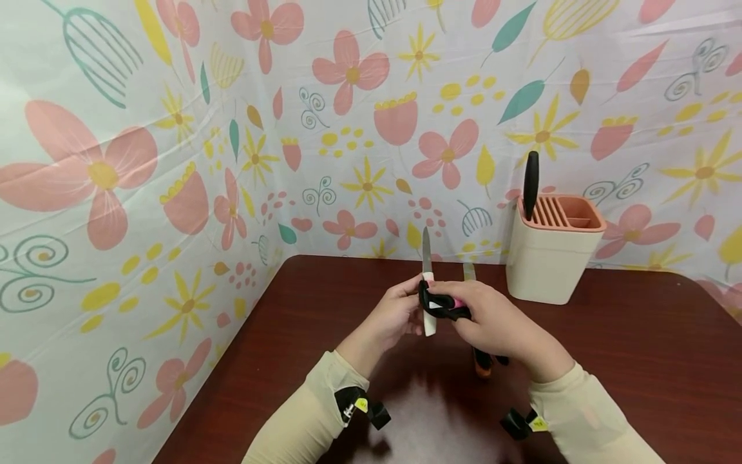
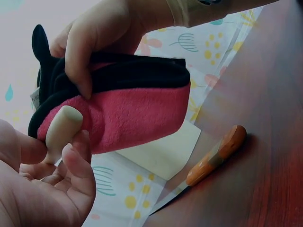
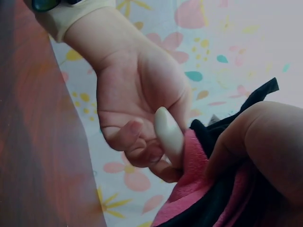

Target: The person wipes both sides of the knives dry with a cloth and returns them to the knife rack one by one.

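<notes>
To work the cloth well along the white-handled knife (image 1: pixel 428 274), let the left hand (image 1: pixel 400 312) be the steady one: its fingers pinch the pale handle, with the blade pointing up and away from the person, above the tabletop (image 1: pixel 324 290). The right hand's (image 1: pixel 493 319) fingers pinch the folded pink-and-black cloth (image 2: pixel 137 118) right beside that handle; whether any of it reaches the blade is hard to tell from these angles. A thick fold should go between the fingers and the edge, wrapped from the spine side, with strokes running handle to tip, never back. Mind the orange-handled knife (image 2: pixel 218 156) lying below the right hand; a trailing corner could snag it.
</notes>
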